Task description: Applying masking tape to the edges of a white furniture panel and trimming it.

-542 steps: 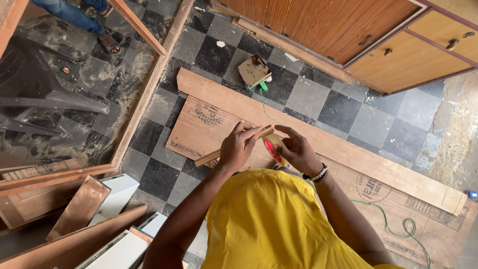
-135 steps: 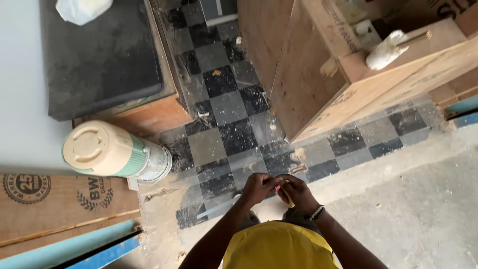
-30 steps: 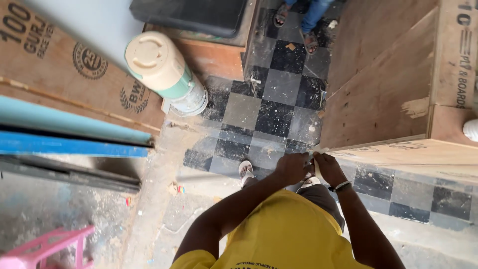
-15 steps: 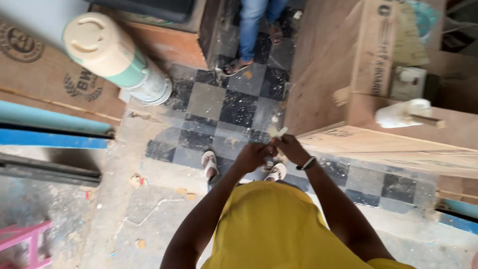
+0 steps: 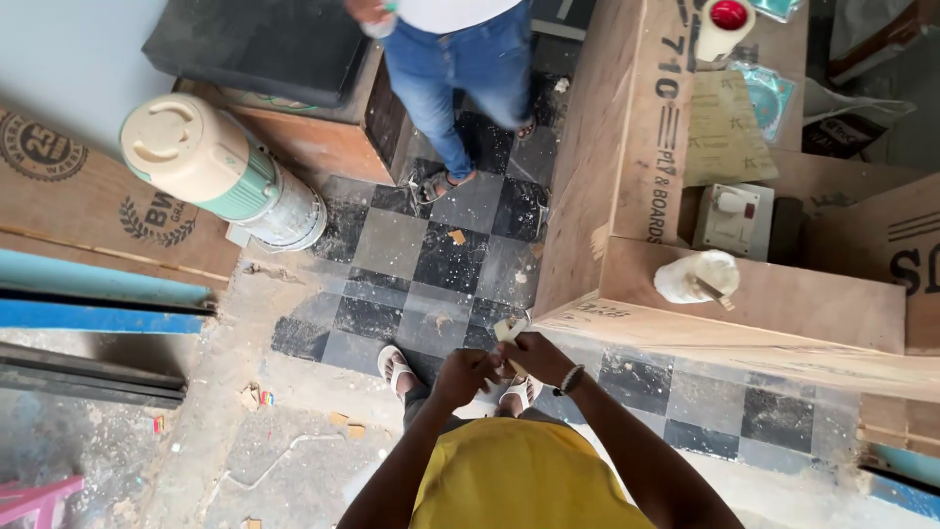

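Hands on small, maybe paper, scrap

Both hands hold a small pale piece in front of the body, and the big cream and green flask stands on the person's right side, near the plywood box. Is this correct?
Not quite. The left hand and right hand do hold the small pale piece together, but the cream and green flask stands on the left side, far from the plywood box. The head view shows it.
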